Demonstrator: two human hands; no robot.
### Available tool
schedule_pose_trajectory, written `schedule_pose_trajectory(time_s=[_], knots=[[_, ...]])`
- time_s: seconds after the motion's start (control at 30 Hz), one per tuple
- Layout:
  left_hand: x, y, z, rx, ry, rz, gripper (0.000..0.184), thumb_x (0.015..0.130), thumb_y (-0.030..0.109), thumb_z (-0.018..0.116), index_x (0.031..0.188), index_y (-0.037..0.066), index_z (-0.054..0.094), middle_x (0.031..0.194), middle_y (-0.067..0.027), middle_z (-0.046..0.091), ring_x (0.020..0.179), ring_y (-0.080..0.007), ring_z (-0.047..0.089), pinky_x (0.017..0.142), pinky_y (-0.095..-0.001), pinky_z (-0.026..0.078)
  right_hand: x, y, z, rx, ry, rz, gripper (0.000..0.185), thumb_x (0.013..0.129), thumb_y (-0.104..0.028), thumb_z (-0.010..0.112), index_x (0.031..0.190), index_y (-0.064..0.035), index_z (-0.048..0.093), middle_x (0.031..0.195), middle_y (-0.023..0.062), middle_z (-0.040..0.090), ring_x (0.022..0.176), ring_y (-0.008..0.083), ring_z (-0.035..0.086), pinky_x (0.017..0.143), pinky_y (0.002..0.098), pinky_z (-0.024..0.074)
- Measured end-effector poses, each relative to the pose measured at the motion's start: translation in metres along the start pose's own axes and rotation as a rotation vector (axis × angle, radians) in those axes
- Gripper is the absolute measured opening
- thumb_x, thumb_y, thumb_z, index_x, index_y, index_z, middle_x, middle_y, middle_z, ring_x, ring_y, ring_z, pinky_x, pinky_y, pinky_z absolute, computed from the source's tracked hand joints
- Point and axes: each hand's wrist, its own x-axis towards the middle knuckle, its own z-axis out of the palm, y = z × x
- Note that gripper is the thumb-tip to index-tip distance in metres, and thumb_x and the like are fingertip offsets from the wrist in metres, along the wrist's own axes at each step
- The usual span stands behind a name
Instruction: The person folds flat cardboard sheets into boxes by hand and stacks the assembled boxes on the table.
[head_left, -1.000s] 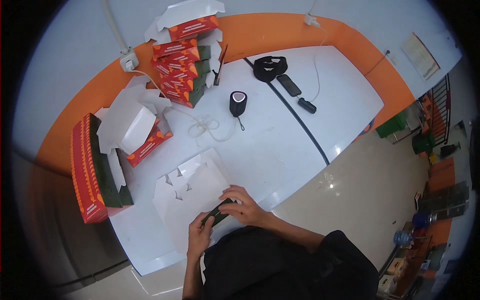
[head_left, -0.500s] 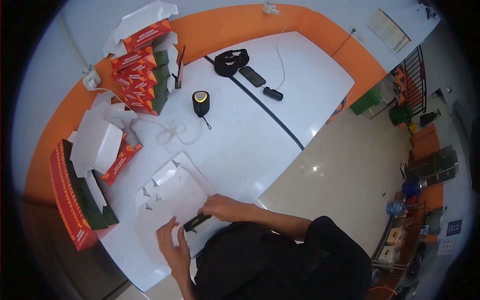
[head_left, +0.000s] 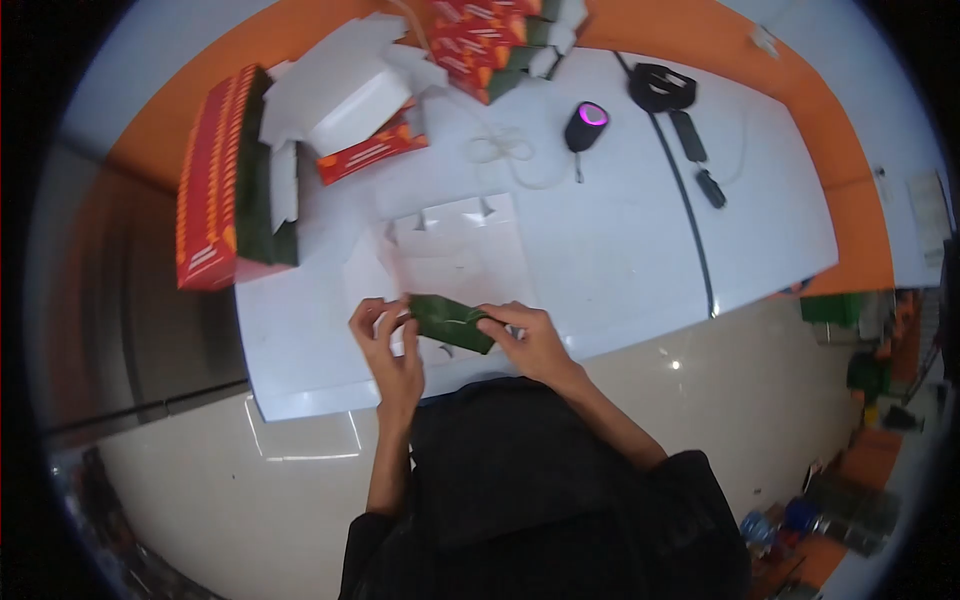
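A flat white carton blank [head_left: 460, 250] with notched edges lies on the white table in front of me. At its near side a dark green panel [head_left: 450, 322] shows, apparently a flap folded over; the hands cover its ends. My left hand [head_left: 388, 350] is curled at the panel's left end, thumb and fingers pinching its edge. The right end is pinched by my right hand [head_left: 528, 340], thumb and fingers closed on it.
Red and green cartons [head_left: 240, 190] stand at the left. An open white-lined box [head_left: 355, 105] sits beside them, with more red boxes [head_left: 480, 45] stacked behind. A black speaker [head_left: 587, 125], a loose white cable [head_left: 500, 150], a phone [head_left: 687, 135] and a black strap [head_left: 662, 88] lie beyond.
The head view has turned, so the table items sit differently. More of the green panel now shows between my hands, and both hands are farther apart along it.
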Motion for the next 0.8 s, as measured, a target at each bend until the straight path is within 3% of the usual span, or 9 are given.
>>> schedule_pose_trajectory(time_s=[0.07,0.17,0.3,0.4,0.47,0.53,0.67,0.73,0.8], knots=[[0.004,-0.003,-0.003,0.115,-0.04,0.118,0.028,0.094,-0.002,0.067,0.121,0.005,0.071,0.13,-0.0174,0.048,0.123,-0.0315,0.053,0.098,-0.0399,0.055,0.002,-0.005,-0.001,-0.061,-0.001,-0.006,0.026,0.096,-0.015,0.075,0.118,-0.0031,0.075,0.095,0.0119,0.074,0.08,0.0173,0.062,0.073,0.0327,0.049],[0.012,0.02,-0.005,0.296,-0.13,0.234,0.031,0.095,0.001,0.068,0.125,0.006,0.07,0.128,-0.0179,0.05,0.121,-0.0315,0.055,0.09,-0.0359,0.06,0.004,-0.02,-0.001,-0.102,-0.051,0.003,0.025,0.094,-0.015,0.072,0.117,-0.0037,0.074,0.083,0.0157,0.068,0.076,0.0291,0.06,0.071,0.0389,0.0479],[0.01,0.015,0.005,-0.108,-0.083,-0.236,0.028,0.1,0.005,0.065,0.127,0.01,0.07,0.13,-0.0189,0.055,0.121,-0.0322,0.057,0.077,-0.0308,0.063,0.007,-0.014,0.007,-0.215,-0.147,-0.114,0.023,0.093,-0.011,0.075,0.114,-0.0024,0.076,0.086,0.0125,0.07,0.075,0.0249,0.057,0.069,0.0381,0.047],[0.011,0.014,0.005,-0.219,-0.107,-0.428,0.026,0.098,0.003,0.066,0.123,0.01,0.072,0.133,-0.0204,0.056,0.122,-0.0329,0.057,0.085,-0.0361,0.061,0.008,-0.007,0.009,-0.226,-0.13,-0.205,0.022,0.091,-0.01,0.075,0.111,-0.0011,0.076,0.084,0.0129,0.069,0.076,0.0279,0.055,0.067,0.0399,0.0462],[0.007,0.003,0.007,0.011,-0.224,-0.072,0.025,0.095,0.0,0.067,0.117,0.01,0.074,0.145,-0.0222,0.047,0.133,-0.0371,0.05,0.104,-0.0441,0.05,0.01,-0.008,0.007,-0.214,-0.129,-0.212,0.022,0.09,-0.009,0.076,0.11,-0.0009,0.075,0.083,0.0125,0.068,0.076,0.0276,0.055,0.067,0.0398,0.0457],[0.0,0.009,0.01,-0.053,-0.295,0.045,0.026,0.094,-0.002,0.067,0.116,0.01,0.075,0.151,-0.0228,0.041,0.14,-0.0396,0.045,0.112,-0.047,0.043,0.01,-0.006,0.004,-0.208,-0.142,-0.216,0.021,0.09,-0.009,0.076,0.11,-0.0008,0.075,0.083,0.0122,0.069,0.076,0.027,0.055,0.068,0.0395,0.0456],[0.015,0.018,-0.007,-0.089,-0.514,0.036,0.033,0.1,0.008,0.063,0.132,0.014,0.071,0.168,-0.0231,0.018,0.154,-0.0422,0.028,0.12,-0.0498,0.032,0.007,-0.001,0.005,-0.183,-0.106,-0.154,0.018,0.091,-0.008,0.076,0.108,-0.0017,0.074,0.085,0.011,0.069,0.079,0.0247,0.058,0.074,0.0379,0.0472],[0.019,0.07,-0.033,0.119,-0.454,0.099,0.03,0.099,0.009,0.065,0.129,0.011,0.072,0.164,-0.0258,0.028,0.15,-0.0452,0.035,0.12,-0.0459,0.033,0.007,0.001,0.004,-0.095,0.008,-0.087,0.016,0.093,-0.011,0.075,0.107,-0.0024,0.073,0.088,0.0108,0.07,0.083,0.0265,0.061,0.081,0.0386,0.0476],[0.017,0.103,-0.087,-0.058,-0.311,0.223,0.037,0.101,0.013,0.062,0.136,0.003,0.064,0.153,-0.0273,0.046,0.145,-0.0406,0.044,0.12,-0.0467,0.034,0.002,0.002,0.002,0.05,0.182,-0.016,0.016,0.095,-0.016,0.073,0.105,-0.0028,0.072,0.093,0.0113,0.072,0.089,0.0314,0.063,0.091,0.0412,0.047]])
